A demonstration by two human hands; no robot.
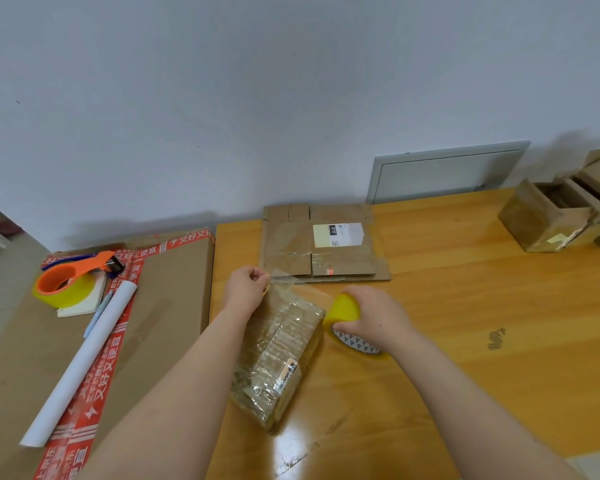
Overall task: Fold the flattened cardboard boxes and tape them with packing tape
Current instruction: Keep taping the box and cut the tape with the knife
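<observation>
A small folded cardboard box [279, 351], covered in shiny clear tape, lies on the wooden table [465, 323] in front of me. My left hand [246, 287] pinches the free end of a clear tape strip [286, 277] just past the box's far end. My right hand [371, 315] grips a yellow roll of packing tape [343, 311] standing on edge right of the box. A stack of flattened cardboard boxes [321, 247] with a white label lies beyond, near the wall.
Left of the table, a large flat carton [167, 306] with red printed tape carries an orange tape dispenser [73, 277], a rolled white paper [84, 358] and a pen. Assembled open boxes [555, 213] stand at the table's far right. A grey panel leans on the wall.
</observation>
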